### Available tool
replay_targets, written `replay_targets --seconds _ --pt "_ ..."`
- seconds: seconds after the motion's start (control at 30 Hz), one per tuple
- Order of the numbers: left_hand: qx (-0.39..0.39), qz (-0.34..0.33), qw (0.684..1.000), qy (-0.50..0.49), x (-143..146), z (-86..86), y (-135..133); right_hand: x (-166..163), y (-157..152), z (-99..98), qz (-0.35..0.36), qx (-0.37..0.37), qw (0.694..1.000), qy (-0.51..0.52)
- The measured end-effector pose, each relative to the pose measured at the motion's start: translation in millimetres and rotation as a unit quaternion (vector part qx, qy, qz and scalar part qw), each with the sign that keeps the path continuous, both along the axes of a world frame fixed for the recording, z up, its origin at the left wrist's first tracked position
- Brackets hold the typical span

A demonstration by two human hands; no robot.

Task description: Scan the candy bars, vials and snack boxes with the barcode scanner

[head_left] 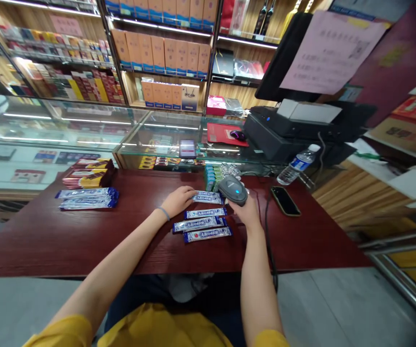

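2 bare hands were near the middle of the frame, above a dark red table (42, 241). The left hand (179, 201) was at the left end of the farthest blue-and-white packets (208, 198), its fingers a little bent and lying close together; they seemed to touch the wrapper, perhaps to make it steady, but I could not tell whether they pinched it. The right hand (247, 210) was wrapped around a grey scanner (233, 189), just right of the middle; its fingers were mostly hidden behind the tool, so I could not tell how firmly they pressed. The scanner was probably held there so that its head was near the wrappers. Lower in the frame, similar packets lay flat in 3 rows, some overlapping, perhaps spaced to be told apart. At the left, a pile (87, 199) of such packets lay just in front of red-and-yellow packs (87, 174). The table's front edge crossed the lower part of the frame, and some wood between it and the nearest packet gave room to the wrists. Wider room was between the left hand and the pile. On the right, a black cable (270, 236), a phone (285, 201) and a bottle (298, 165) made the space narrower.
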State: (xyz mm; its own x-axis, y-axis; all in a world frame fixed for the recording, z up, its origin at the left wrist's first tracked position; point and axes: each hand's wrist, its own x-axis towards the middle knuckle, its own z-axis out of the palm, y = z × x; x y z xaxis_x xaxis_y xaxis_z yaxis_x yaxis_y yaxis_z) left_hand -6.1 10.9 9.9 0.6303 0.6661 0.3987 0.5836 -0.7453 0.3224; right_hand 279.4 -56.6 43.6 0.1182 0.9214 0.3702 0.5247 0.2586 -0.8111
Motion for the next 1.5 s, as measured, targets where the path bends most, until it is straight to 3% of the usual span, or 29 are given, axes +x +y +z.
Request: replay_targets --seconds 0.3,0.53,0.67,0.8,0.9,1.07,1.17,1.3,1.5 --pt "-0.009 -0.002 0.998 0.065 15.3 3.6 10.1 -1.8 2.8 -7.5 0.004 0.001 1.000 -0.019" --pt "0.020 0.016 0.992 0.126 16.4 8.3 -2.6 -4.3 1.9 -6.4 0.012 0.015 1.000 -0.019" --pt "0.009 0.047 0.997 0.063 -5.3 9.9 -9.0 -2.7 3.4 -10.1 -0.005 0.017 1.000 -0.015" --pt "-0.062 0.084 0.990 -0.097 -34.7 11.7 -7.7 -3.7 5.5 -13.3 -0.018 0.020 1.000 -0.003" --pt "-0.139 0.118 0.953 -0.242 -49.6 9.2 -3.4 -7.8 6.0 -13.1 -0.021 0.022 0.999 0.013" --pt "-0.358 0.106 0.822 -0.429 -56.0 2.2 0.8 -16.9 5.0 -11.8 0.013 0.023 0.999 0.041" --pt "-0.411 0.110 0.768 -0.479 -55.0 5.8 -1.9 -20.7 4.5 -13.4 0.036 0.016 0.999 0.025" --pt "-0.443 0.118 0.742 -0.490 -55.1 12.5 -5.6 -25.1 3.1 -14.7 0.056 -0.005 0.998 -0.019" --pt "-0.444 0.115 0.741 -0.491 -59.0 9.0 -2.9 -35.2 -3.6 -5.0 0.109 -0.042 0.991 -0.072"
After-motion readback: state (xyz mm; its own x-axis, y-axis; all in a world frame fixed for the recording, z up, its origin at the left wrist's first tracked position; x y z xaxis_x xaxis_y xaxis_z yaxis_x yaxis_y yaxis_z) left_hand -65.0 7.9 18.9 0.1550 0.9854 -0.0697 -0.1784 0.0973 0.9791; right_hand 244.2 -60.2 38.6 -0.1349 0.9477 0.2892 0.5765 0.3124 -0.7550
